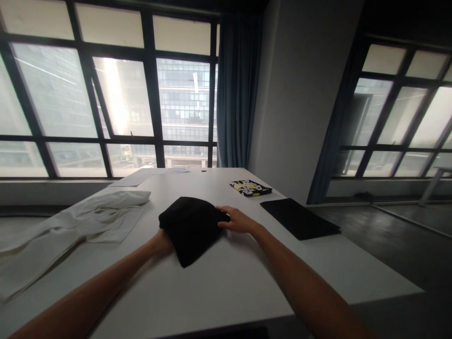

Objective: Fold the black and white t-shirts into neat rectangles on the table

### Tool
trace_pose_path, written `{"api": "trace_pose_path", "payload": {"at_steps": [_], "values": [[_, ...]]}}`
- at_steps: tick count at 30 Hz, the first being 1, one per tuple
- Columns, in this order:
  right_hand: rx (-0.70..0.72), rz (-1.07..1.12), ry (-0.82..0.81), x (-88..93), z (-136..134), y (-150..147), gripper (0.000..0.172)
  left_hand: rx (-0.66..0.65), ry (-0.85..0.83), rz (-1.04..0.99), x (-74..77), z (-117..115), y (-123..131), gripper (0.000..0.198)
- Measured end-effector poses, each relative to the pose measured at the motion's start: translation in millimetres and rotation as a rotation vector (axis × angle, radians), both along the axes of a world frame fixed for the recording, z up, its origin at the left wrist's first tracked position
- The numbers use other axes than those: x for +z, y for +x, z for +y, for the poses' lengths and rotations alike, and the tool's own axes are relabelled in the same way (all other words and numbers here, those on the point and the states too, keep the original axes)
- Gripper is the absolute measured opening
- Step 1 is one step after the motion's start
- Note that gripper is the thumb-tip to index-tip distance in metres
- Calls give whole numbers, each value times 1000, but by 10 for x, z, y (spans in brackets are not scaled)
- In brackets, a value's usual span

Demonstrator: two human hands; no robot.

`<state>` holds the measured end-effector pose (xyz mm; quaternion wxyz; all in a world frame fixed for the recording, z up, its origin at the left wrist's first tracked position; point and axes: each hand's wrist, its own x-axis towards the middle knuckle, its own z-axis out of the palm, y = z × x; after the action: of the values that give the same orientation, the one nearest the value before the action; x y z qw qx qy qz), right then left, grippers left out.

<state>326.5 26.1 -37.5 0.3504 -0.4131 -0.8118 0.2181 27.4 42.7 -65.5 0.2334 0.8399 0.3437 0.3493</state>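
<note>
Between my two hands a piece of black cloth (192, 226) is lifted at the middle of the white table (226, 278), one corner hanging down toward me. My right hand (236, 220) pinches its right edge, thumb below and fingers above. My left hand (163, 242) reaches under the left side of the cloth. Its fingers are hidden by the fabric, so their grip does not show. What kind of garment the cloth is, I cannot make out.
On the left lies a crumpled white garment (92, 219). Papers (132, 177) rest behind it. To the right are a folded black, white and yellow patterned cloth (250, 187) and a flat black folded cloth (300, 218) near the table's right edge.
</note>
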Motion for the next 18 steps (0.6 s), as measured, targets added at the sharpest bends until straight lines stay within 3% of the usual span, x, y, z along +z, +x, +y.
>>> {"api": "trace_pose_path", "payload": {"at_steps": [2,5,7,12,16,18], "values": [[-16,-95,59,-130,18,-102,63,-25,-120,-108,-36,-22,22,47],[42,-53,114,-235,10,-316,32,-95,-297,-309,-59,-55,77,53],[124,26,127,-260,-31,-469,20,-143,-341,-399,-66,-89,124,65],[315,121,216,-292,-151,-690,44,-29,-312,-451,-8,-186,179,76],[221,8,184,-181,-154,-672,11,33,-263,-400,138,-213,162,74],[113,-19,211,-39,-140,-561,7,65,-206,-375,242,-192,96,75]]}}
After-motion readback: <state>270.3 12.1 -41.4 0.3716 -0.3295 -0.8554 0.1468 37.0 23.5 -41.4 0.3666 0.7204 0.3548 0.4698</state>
